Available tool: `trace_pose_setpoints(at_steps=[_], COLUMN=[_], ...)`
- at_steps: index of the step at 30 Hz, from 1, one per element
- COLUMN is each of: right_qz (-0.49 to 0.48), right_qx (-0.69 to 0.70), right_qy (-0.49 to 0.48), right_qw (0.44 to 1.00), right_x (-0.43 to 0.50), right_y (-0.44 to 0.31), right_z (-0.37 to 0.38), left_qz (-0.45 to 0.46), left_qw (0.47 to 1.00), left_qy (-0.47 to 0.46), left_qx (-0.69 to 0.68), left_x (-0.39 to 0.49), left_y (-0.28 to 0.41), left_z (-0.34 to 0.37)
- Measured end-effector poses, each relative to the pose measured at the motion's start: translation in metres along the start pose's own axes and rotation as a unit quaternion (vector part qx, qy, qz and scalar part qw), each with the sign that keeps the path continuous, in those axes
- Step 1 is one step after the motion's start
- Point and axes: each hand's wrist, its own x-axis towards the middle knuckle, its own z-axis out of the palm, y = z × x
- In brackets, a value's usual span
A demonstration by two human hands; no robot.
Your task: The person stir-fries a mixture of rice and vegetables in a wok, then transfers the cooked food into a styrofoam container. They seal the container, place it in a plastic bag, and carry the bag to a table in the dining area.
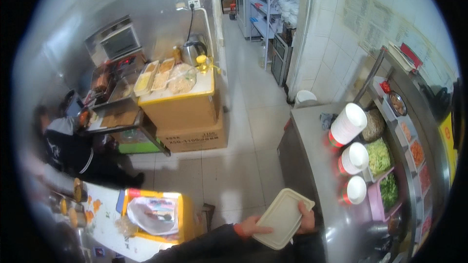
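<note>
Both hands hold a cream-coloured rectangular lidded container (283,219) at the lower middle of the head view, tilted between them. My left hand (253,225) grips its left edge, the thumb or a finger lying across the top. My right hand (307,218) holds the right edge. To the right, stacks of paper cups or bowls (350,120) stand on a steel counter (310,135). Beyond them are shredded pale green vegetable (379,157) in a tray and chopped greens (389,191) in a pink basket (376,202).
A person in dark clothes (69,149) bends at the left counter. Cardboard boxes (182,113) carry a board with food trays and a kettle (191,53). A yellow crate (185,215) sits on the near left table. Tiled floor (241,131) leads to a doorway with shelves (261,25).
</note>
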Motion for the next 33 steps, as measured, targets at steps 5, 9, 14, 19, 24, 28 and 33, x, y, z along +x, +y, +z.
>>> trace_pose_setpoints(at_steps=[5,9,14,19,24,28,33], right_qz=[-0.038,0.048,0.066,0.142,0.019,-0.267,-0.697], right_qx=[0.024,0.016,-0.062,-0.215,-0.344,-0.427,-0.425], right_qy=[0.037,-0.078,-0.074,-0.198,-0.315,-0.313,-0.272], right_qw=[0.998,0.996,0.993,0.946,0.884,0.805,0.51], right_x=[0.128,0.231,0.329,0.422,0.549,0.671,0.776], right_y=[-0.022,-0.038,-0.038,-0.047,-0.033,-0.041,-0.093], right_z=[0.032,0.048,0.103,0.178,0.304,0.471,0.693], left_qz=[0.084,0.174,0.254,0.307,0.415,0.415,0.525], left_qw=[0.964,0.889,0.873,0.81,0.734,0.71,0.657], left_qy=[0.136,0.247,0.257,0.383,0.333,0.306,0.263], left_qx=[-0.212,-0.344,-0.328,-0.322,-0.422,-0.48,-0.473], left_x=[0.057,0.096,0.123,0.124,0.114,0.088,0.07], left_y=[0.051,0.119,0.183,0.228,0.25,0.26,0.281], left_z=[-0.052,-0.106,-0.137,-0.172,-0.249,-0.319,-0.374])
